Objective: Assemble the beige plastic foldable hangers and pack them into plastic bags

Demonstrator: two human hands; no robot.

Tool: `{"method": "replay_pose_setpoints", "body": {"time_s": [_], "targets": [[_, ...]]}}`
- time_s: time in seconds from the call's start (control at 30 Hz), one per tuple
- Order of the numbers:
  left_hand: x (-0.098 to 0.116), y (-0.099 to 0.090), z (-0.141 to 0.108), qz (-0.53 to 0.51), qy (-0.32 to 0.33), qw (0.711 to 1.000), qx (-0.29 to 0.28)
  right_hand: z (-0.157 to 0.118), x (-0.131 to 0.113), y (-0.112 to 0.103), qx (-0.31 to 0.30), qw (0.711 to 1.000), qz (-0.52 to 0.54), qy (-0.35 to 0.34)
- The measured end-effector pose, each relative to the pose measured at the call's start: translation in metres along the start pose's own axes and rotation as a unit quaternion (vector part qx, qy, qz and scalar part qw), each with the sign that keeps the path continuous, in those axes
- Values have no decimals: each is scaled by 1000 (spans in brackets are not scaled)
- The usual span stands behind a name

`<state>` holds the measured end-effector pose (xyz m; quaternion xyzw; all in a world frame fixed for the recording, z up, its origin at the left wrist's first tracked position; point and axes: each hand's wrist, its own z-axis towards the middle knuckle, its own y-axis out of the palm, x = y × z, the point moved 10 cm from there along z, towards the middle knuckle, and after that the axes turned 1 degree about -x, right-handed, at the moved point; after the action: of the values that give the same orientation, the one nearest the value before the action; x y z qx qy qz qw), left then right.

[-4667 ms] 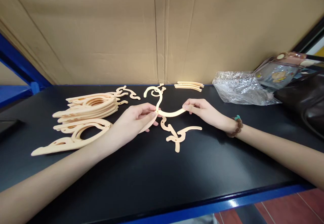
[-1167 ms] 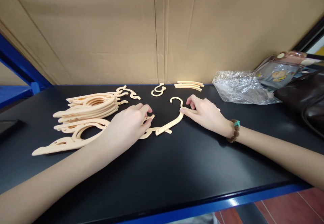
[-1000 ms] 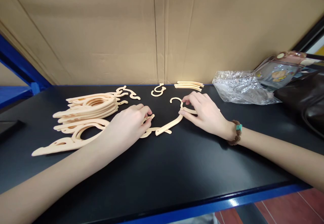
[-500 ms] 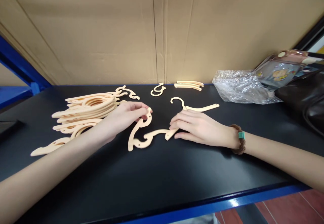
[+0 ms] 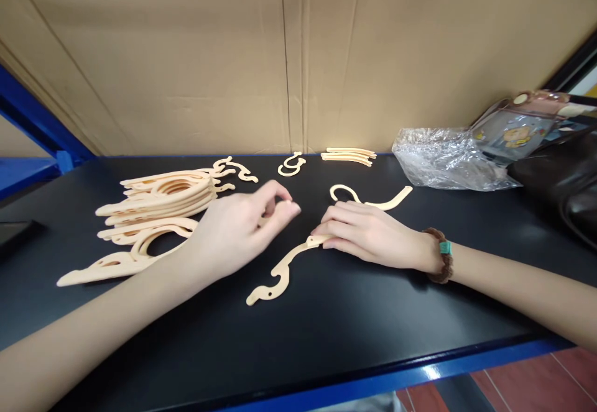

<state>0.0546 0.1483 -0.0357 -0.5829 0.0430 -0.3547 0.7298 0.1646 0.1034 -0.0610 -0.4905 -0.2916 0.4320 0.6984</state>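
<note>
My left hand point(image 5: 247, 222) is raised above the table in a pinch, thumb and forefinger together. A bit of a beige hanger piece point(image 5: 263, 220) shows between its fingers; the rest is hidden. My right hand point(image 5: 361, 232) grips a folding hanger point(image 5: 388, 201) against the table, its fingers covering the middle. The hanger's curved hook point(image 5: 338, 189) points up and left behind the fingers, and one arm reaches right. On the left side of that hand, a wavy notched arm piece point(image 5: 282, 275) runs toward the front, joined at a strip under the fingertips.
Stacked beige hangers point(image 5: 163, 204) lie at the left. Loose notched pieces point(image 5: 242, 173), small hooks point(image 5: 291, 164) and thin strips point(image 5: 349, 156) line the back. Clear plastic wrapping point(image 5: 448, 160) and a black bag point(image 5: 559, 182) are at the right. Cardboard point(image 5: 186, 58) stands behind the table.
My left hand has lifted away from the wavy pieces, and one of them is gone from the table. The hanger under my right hand has turned, its hook shifting right and the wavy arm swinging toward the front.
</note>
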Motion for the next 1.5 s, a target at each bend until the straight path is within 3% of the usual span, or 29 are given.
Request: {"method": "replay_pose_setpoints", "body": {"time_s": [0.17,0.33,0.53,0.9,1.17,1.5], "targets": [[25,15,-10,162,107,981,-13,1,1,1,-8,1000,-5,3],[29,27,-13,213,124,968,-44,0,5,2,-3,996,82,33],[27,46,-15,216,112,964,-105,-2,11,7,-3,935,333,126],[41,43,-18,208,165,962,-59,-2,13,19,-33,881,442,166],[44,46,-21,232,189,952,-57,-3,14,19,-29,873,458,166],[54,45,-24,259,252,932,-26,-1,14,13,-22,906,388,166]]}}
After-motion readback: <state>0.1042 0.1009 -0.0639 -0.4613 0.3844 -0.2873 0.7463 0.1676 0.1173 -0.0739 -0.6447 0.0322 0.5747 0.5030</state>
